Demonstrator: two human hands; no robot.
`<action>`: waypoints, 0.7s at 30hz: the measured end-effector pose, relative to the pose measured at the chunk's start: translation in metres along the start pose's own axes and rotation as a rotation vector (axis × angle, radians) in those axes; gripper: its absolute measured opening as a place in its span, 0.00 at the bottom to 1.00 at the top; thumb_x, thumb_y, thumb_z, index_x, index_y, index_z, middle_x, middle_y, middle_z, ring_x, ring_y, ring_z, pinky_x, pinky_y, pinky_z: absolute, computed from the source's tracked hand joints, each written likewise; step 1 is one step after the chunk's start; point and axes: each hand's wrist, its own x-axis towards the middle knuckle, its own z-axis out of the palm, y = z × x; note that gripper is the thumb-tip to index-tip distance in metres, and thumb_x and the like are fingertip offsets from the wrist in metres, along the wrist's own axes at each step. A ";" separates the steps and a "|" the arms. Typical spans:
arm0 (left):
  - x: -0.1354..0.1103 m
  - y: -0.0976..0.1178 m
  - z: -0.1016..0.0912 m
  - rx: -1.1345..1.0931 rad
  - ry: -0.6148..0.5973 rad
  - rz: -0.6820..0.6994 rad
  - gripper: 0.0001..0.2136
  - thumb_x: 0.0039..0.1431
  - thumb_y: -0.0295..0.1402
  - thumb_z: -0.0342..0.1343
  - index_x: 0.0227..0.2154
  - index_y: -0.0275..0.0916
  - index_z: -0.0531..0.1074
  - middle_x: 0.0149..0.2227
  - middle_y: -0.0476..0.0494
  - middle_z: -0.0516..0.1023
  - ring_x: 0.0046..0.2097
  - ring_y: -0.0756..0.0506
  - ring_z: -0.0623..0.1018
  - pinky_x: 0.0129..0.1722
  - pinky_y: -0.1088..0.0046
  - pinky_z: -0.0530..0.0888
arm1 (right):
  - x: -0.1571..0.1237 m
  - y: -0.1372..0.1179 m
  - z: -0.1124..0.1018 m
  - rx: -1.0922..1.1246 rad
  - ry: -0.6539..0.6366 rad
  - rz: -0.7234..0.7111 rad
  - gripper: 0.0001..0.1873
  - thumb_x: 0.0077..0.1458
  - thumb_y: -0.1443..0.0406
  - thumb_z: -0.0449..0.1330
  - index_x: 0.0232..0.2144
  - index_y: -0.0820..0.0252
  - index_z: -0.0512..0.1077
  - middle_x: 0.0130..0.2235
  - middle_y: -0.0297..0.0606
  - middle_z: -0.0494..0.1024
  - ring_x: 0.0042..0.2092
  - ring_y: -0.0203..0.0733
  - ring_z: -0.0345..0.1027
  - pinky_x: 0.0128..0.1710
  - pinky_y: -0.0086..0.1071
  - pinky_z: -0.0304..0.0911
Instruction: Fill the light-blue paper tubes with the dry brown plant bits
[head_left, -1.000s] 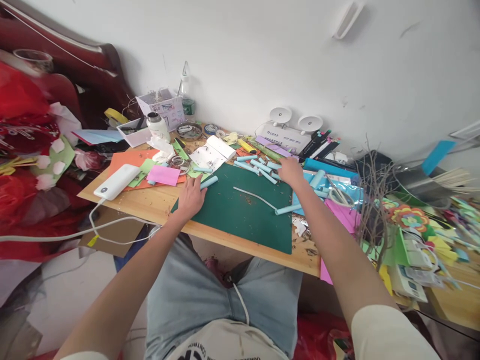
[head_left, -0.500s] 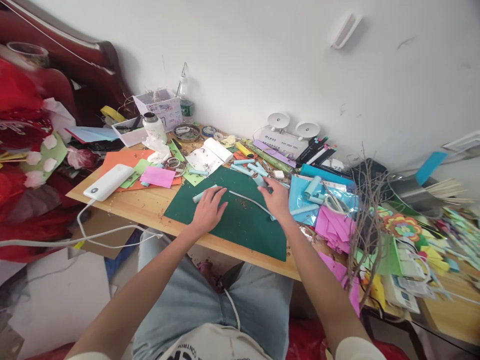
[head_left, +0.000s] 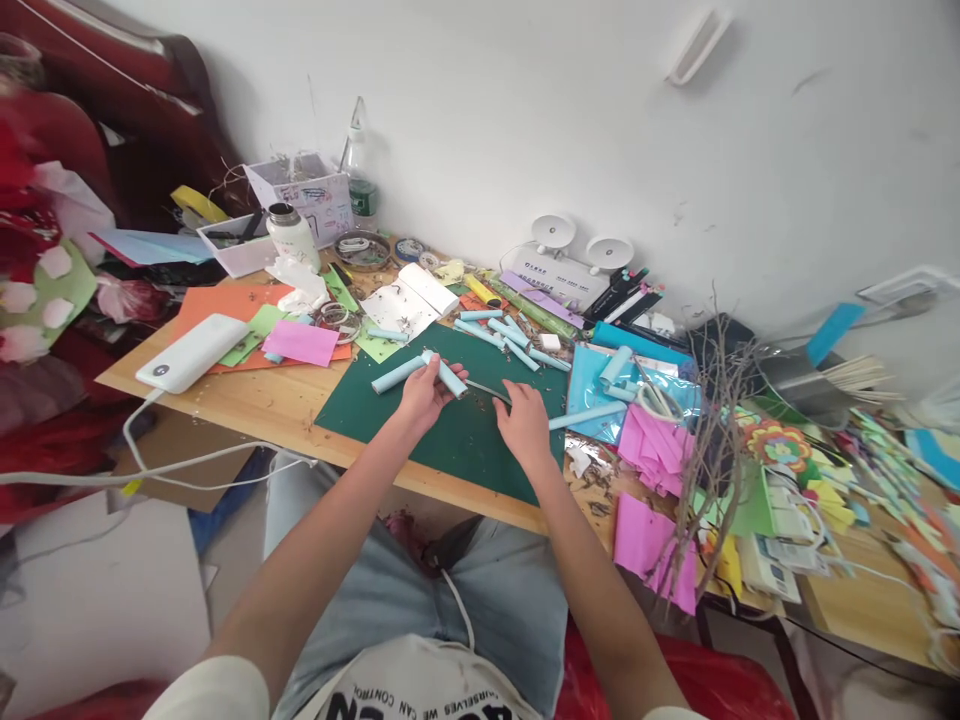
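Observation:
My left hand (head_left: 424,396) pinches a light blue paper roll (head_left: 450,380) above the green cutting mat (head_left: 442,440). A second blue paper tube (head_left: 397,374) lies on the mat just left of those fingers. My right hand (head_left: 523,420) is closed on a thin pale rod (head_left: 487,388), whose free end points at the roll in my left hand. Whether the rod's tip touches the roll, I cannot tell. The rod's other end is hidden by my right hand. Several more blue rolls (head_left: 517,340) lie at the mat's far edge.
A white power bank (head_left: 192,353) with a cable lies at the left. Behind stand a white bottle (head_left: 292,238) and a white box (head_left: 315,200). At the right are blue packets (head_left: 585,385), scissors (head_left: 660,400), pink paper (head_left: 652,450) and upright dry twigs (head_left: 724,400).
My left hand, previously resting open by a tube, now holds a blue roll. My right hand has moved left and down from the far rolls and grips the thin rod that lay on the mat.

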 end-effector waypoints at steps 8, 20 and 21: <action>-0.014 -0.001 0.015 -0.246 0.072 -0.151 0.13 0.65 0.40 0.50 0.33 0.33 0.68 0.22 0.49 0.66 0.21 0.54 0.68 0.20 0.80 0.68 | 0.010 -0.011 -0.010 -0.241 -0.150 0.068 0.11 0.62 0.69 0.49 0.38 0.65 0.72 0.39 0.51 0.75 0.44 0.50 0.65 0.41 0.37 0.57; -0.017 -0.014 0.037 -0.436 0.096 -0.246 0.10 0.68 0.34 0.45 0.33 0.35 0.66 0.24 0.48 0.65 0.22 0.54 0.67 0.21 0.80 0.68 | -0.105 -0.045 -0.040 0.966 -0.332 0.497 0.22 0.59 0.49 0.52 0.32 0.61 0.73 0.21 0.27 0.60 0.20 0.30 0.51 0.21 0.28 0.45; -0.018 -0.016 0.039 -0.431 0.093 -0.250 0.10 0.67 0.35 0.46 0.34 0.36 0.66 0.24 0.47 0.66 0.22 0.54 0.67 0.21 0.81 0.68 | -0.109 -0.049 -0.037 1.031 -0.375 0.532 0.22 0.57 0.48 0.54 0.29 0.61 0.73 0.20 0.27 0.59 0.20 0.30 0.50 0.20 0.28 0.43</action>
